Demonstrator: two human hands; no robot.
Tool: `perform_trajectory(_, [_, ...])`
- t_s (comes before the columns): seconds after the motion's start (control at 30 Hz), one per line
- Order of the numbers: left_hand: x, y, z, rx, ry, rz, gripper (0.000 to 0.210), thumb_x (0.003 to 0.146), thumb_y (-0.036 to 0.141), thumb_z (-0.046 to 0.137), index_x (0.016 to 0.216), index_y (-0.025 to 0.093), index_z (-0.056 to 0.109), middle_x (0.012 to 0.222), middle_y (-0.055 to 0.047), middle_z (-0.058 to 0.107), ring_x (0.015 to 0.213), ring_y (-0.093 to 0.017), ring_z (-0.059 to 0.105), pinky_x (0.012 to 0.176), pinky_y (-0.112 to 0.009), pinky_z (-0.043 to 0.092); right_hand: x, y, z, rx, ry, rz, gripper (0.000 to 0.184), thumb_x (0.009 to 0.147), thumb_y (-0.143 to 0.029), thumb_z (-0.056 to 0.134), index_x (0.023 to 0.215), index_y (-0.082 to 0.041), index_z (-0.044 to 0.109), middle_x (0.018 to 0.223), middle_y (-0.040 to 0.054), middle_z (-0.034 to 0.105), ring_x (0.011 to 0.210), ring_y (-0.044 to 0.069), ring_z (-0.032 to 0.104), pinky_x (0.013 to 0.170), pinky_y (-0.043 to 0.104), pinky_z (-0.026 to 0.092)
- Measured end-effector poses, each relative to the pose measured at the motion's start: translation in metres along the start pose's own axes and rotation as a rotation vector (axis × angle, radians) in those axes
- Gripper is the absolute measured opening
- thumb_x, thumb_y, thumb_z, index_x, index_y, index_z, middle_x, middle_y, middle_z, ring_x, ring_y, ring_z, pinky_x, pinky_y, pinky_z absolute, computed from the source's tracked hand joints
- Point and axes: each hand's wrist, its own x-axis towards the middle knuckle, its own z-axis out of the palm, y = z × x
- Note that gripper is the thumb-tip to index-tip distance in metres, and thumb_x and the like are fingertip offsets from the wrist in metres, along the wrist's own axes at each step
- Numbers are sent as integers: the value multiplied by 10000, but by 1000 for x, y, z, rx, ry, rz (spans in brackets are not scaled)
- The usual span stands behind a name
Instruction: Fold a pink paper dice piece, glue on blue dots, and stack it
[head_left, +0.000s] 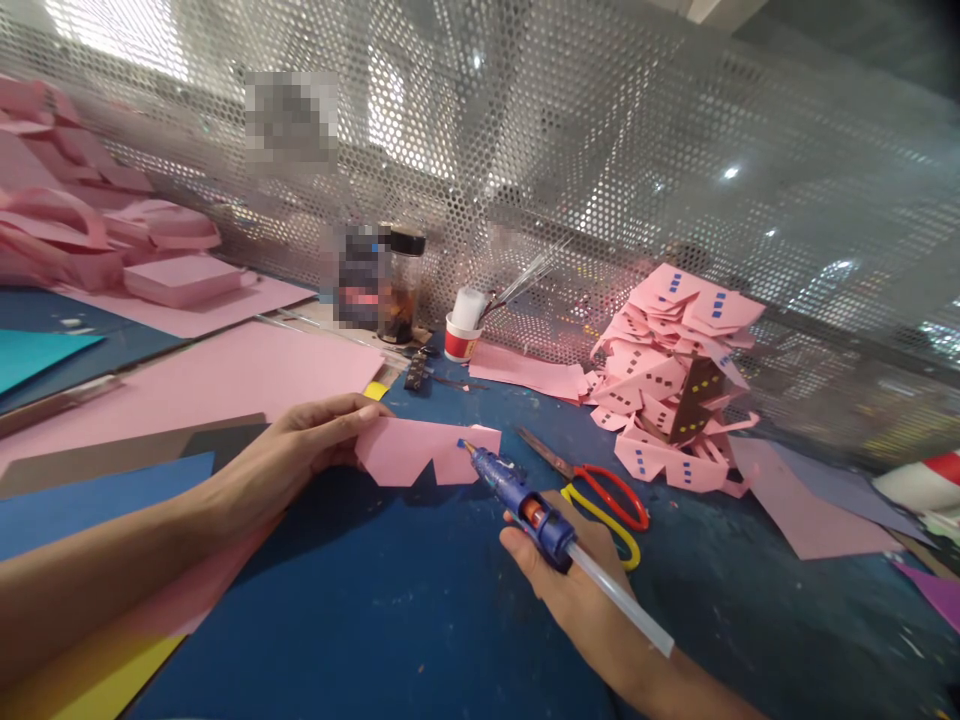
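My left hand (322,430) pinches the left end of a pink paper piece (397,450) that has a V-shaped notch in its lower edge. In my right hand (570,570) is a blue glue gun (517,490), with a long clear glue stick (622,600) jutting from its back. The gun's nozzle meets or nearly meets the paper's right part. Just beyond the right hand lie scissors (600,495) with one red and one yellow handle loop, partly hidden by that hand.
Cut pink shapes with small coloured squares are piled (667,390) at the right. A paper cup (462,335) and a black-lidded jar (405,285) stand at the back by a perforated metal panel (600,150). Pink sheets (270,370) and folded pink pieces (180,280) occupy the left.
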Motion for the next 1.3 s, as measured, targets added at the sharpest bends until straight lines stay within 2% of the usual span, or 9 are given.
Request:
perform_trajectory(0.2, [-2, 3, 4, -16, 12, -23, 305, 807, 474, 737, 913, 192, 693, 812, -25, 675, 740, -163, 625, 662, -228, 512, 0, -3, 0, -8, -13, 22, 207, 892, -398, 618, 882, -193, 645, 545, -57, 503, 444, 89, 469, 413, 190, 368])
perform_trajectory(0.37, [-2, 3, 4, 3, 17, -30, 324, 801, 488, 736, 933, 194, 697, 835, -38, 689, 771, -181, 635, 671, -240, 517, 0, 1, 0, -35, -9, 2, 205, 886, -399, 630, 890, -196, 659, 582, -33, 572, 473, 100, 501, 436, 194, 402])
perform_trajectory(0.67, [1, 0, 1, 4, 9, -7, 313, 811, 475, 735, 935, 189, 712, 817, -18, 675, 753, -153, 619, 674, -212, 511, 0, 0, 1, -26, -19, 4, 199, 886, -387, 630, 929, -200, 683, 596, -31, 597, 470, 97, 510, 433, 190, 395])
perform_trajectory(1.3, [0, 3, 3, -5, 20, -5, 305, 808, 479, 737, 893, 188, 703, 827, -23, 671, 743, -160, 623, 666, -224, 524, -3, 4, 0, -42, 10, 1, 248, 898, -454, 621, 933, -212, 662, 577, -40, 558, 462, 99, 495, 435, 196, 398])
